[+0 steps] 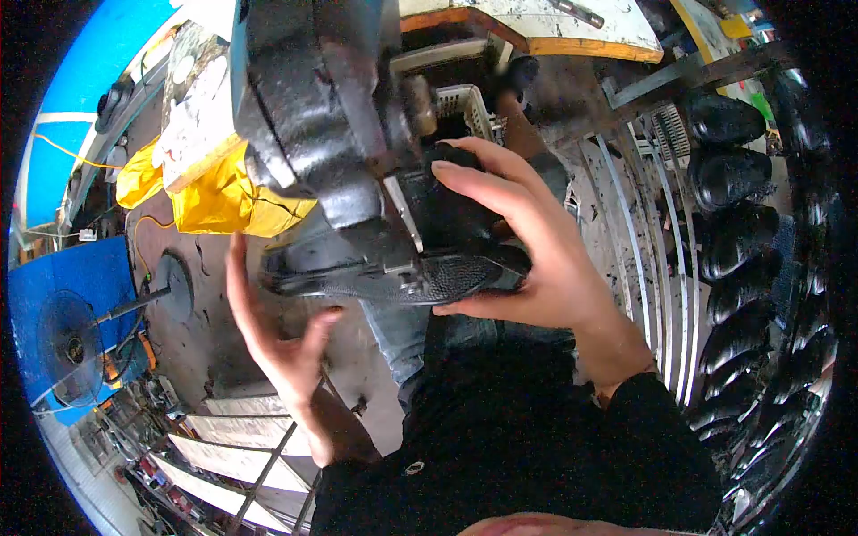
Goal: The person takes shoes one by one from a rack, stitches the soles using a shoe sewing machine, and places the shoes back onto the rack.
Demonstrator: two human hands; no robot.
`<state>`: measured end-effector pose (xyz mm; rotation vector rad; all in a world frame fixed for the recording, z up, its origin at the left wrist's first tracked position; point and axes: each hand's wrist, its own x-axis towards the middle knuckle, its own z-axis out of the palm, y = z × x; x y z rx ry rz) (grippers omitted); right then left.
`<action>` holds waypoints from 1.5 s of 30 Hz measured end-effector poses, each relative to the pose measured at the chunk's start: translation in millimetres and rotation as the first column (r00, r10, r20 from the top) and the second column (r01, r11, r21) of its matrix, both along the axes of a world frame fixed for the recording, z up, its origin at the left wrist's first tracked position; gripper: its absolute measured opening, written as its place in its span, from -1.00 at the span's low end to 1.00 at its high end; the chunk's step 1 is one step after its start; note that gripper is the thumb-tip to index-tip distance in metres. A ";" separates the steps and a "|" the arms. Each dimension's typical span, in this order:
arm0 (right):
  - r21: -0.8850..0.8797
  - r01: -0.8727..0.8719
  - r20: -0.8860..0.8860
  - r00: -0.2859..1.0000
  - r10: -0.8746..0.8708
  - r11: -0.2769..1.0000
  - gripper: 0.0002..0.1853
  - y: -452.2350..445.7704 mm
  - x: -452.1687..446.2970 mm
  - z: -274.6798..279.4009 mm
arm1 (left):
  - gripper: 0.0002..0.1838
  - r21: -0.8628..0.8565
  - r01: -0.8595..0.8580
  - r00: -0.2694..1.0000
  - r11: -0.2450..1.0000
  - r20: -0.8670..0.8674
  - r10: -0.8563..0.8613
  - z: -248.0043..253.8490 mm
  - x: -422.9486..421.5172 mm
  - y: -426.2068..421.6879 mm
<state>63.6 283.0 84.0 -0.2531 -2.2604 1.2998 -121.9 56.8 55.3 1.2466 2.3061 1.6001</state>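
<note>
A black shoe (465, 275) lies sideways under the head of a dark machine (313, 98), its textured sole towards me. My right hand (527, 232) grips the shoe at its right end, thumb below and fingers over the top. The machine's narrow metal part (404, 214) reaches down to the shoe's edge. My left hand (281, 344) is off the shoe, just below and left of its other end, with thumb and fingers apart and nothing between them. The machine head hides part of the shoe's upper.
Yellow bags (214, 196) hang left of the machine. A standing fan (76, 344) is at the far left. Rows of black shoes (737, 237) fill a rack at the right. Behind the machine are a white-topped table (590, 27), a crate (469, 103) and another person's arm (520, 125).
</note>
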 end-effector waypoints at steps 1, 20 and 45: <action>0.049 -0.005 0.032 0.999 0.003 0.999 -0.05 -1.2 -1.0 2.8 | 0.26 -0.120 0.059 0.992 0.991 -0.106 -0.072 9.3 5.5 2.9; 0.098 0.040 0.155 0.986 -0.054 0.994 -0.07 4.1 9.2 36.5 | -0.03 -0.004 0.395 0.833 0.919 0.424 -0.356 24.3 37.7 81.2; -0.392 0.124 0.105 0.990 -0.090 0.912 -0.06 12.1 105.0 -134.7 | 0.13 0.375 0.032 0.419 0.927 0.837 -0.353 -78.9 63.7 40.4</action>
